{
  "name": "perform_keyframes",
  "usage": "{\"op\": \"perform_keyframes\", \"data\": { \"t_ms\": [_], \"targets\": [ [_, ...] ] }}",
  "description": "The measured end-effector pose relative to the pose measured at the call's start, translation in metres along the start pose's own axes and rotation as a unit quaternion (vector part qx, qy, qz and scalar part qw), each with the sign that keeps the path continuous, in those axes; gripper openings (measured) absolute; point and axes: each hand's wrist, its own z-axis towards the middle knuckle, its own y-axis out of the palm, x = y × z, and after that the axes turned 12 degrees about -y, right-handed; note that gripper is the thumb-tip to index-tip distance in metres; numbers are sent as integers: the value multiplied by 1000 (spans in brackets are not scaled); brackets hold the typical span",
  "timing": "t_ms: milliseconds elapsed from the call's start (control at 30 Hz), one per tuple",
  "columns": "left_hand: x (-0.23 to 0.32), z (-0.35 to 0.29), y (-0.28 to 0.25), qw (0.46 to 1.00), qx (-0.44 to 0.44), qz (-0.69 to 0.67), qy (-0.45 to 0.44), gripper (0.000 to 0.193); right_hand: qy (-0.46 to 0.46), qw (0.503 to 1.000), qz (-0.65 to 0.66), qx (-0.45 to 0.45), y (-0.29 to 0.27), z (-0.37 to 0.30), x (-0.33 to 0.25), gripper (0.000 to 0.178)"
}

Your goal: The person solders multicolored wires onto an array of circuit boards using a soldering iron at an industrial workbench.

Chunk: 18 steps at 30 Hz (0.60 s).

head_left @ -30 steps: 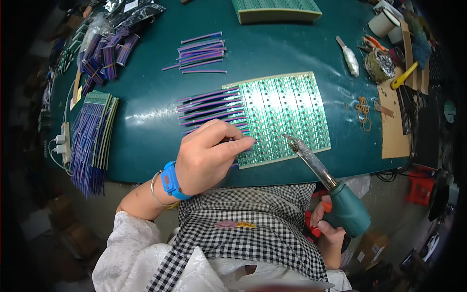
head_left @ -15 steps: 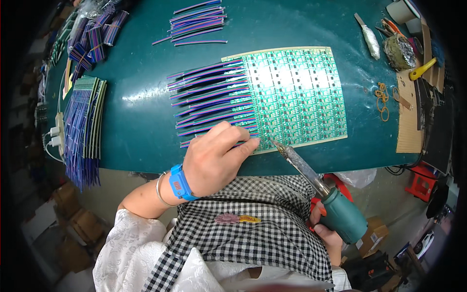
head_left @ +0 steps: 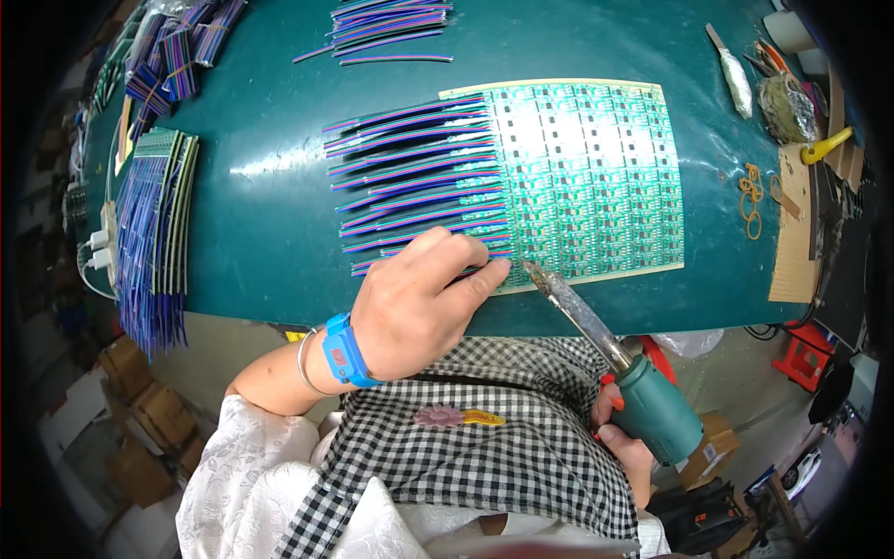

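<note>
A green circuit board panel (head_left: 596, 200) lies on the table with rows of small parts on it. Several multicoloured flat wires (head_left: 400, 196) run out to the left from its left side. At the panel's near left corner, my left hand (head_left: 419, 293) is closed in a pinch on a flat wire, whose end is partly hidden by my fingers. My right hand (head_left: 622, 438) grips a soldering iron (head_left: 659, 410) with a green handle, partly covering my fingers. The iron's tip is beside my left thumb, at the panel's near edge; whether it touches cannot be told.
Loose flat wires (head_left: 391, 33) lie at the far side. Finished-looking wired panels (head_left: 163, 214) are stacked at left, near bundled wires (head_left: 182, 65). Rubber bands (head_left: 751, 205), a foil-wrapped blade (head_left: 736, 84) and a solder-coloured roll (head_left: 785, 104) sit at right, by cardboard (head_left: 792, 247).
The whole view has shifted, so the panel and wires sit slightly higher and farther right. Both hands keep their grips, and the iron's tip remains beside my left thumb.
</note>
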Motion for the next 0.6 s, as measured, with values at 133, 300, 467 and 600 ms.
{"op": "perform_keyframes", "data": {
  "t_ms": [133, 300, 467, 600],
  "targets": [
    [1, -2, 1, 1000, -4, 15, -5, 41, 6, 999, 27, -17, 2, 11, -3, 19],
    [1, -1, 1, 1000, -2, 12, 2, 42, 30, 998, 49, -8, 5, 12, -5, 19],
    [1, -1, 1, 1000, 2, 14, 7, 44, 61, 954, 289, 40, 5, 18, -23, 30],
    [1, -2, 0, 1000, -7, 23, 3, 44, 89, 916, 384, 81, 4, 10, -23, 49]
  ]
}}
